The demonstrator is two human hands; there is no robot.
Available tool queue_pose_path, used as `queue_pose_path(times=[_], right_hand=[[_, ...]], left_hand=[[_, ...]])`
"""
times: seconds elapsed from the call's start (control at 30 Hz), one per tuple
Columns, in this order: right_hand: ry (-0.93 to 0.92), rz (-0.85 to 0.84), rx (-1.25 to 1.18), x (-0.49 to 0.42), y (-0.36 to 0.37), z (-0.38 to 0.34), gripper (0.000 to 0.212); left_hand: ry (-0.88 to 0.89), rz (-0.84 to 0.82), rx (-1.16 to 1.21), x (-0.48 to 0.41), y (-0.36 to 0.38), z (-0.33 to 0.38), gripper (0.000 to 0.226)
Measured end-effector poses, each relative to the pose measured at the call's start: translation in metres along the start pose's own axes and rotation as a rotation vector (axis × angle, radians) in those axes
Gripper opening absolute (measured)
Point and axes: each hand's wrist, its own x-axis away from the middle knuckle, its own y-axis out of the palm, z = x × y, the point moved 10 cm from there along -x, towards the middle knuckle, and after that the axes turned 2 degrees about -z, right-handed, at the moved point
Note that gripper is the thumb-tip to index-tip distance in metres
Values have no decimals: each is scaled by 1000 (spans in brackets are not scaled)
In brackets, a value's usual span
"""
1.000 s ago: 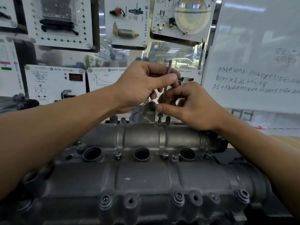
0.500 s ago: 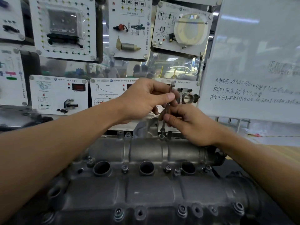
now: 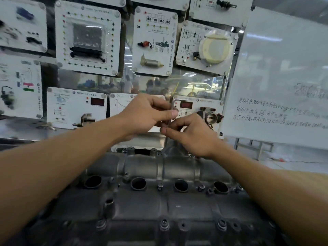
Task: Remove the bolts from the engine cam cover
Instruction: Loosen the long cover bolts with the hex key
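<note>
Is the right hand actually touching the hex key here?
Touching. The head view shows the right hand pinching the hex key by its shaft between thumb and forefinger, just below the left hand.

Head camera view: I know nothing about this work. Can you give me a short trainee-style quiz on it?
1. True or false: the left hand rests idle on the cam cover.
2. Which tool does the right hand grip together with the left hand? A) hammer B) hex key C) pliers
3. How many large round holes show in a row across the cam cover?
Key: 1 false; 2 B; 3 four.
</note>
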Motion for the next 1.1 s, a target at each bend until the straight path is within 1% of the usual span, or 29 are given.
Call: queue_pose_path(times=[0.1, 0.2, 0.37, 0.47, 0.6, 0.67, 0.73, 0.83, 0.9, 0.97, 1.0, 1.1], right_hand=[[2, -19, -2, 0, 11, 12, 24], [17, -33, -41, 0, 12, 18, 23], [-14, -60, -46, -6, 18, 11, 41], [-13, -96, -46, -10, 24, 11, 44], [-19, -88, -8, -7, 23, 13, 39], [-21, -112, -2, -5, 26, 13, 36], [-26, -127, -5, -4, 28, 13, 35], [-40, -107, -15, -5, 25, 14, 31], [-40, -109, -10, -5, 25, 14, 35], [-23, -115, -26, -5, 25, 17, 40], [-14, -108, -44, -5, 25, 18, 39], [-5, -30, -116, -5, 21, 18, 27]], left_hand=[[-41, -19, -112, 0, 1, -11, 6], [-55, -38, -164, 0, 1, -9, 4], [-42, -30, -222, -3, -5, -3, 3], [-54, -58, -258, -5, -9, -2, 3], [-92, -136, -243, -3, -7, -4, 9], [-101, -156, -261, -2, -5, -6, 13], [-111, -179, -268, 0, -3, -7, 13], [-102, -214, -259, 3, 0, -4, 13], [-99, -231, -240, 3, 2, -4, 16], [-93, -215, -229, 3, 1, -4, 16], [-91, -200, -223, 3, 1, -4, 15], [-74, -149, -195, 4, -2, -4, 12]])
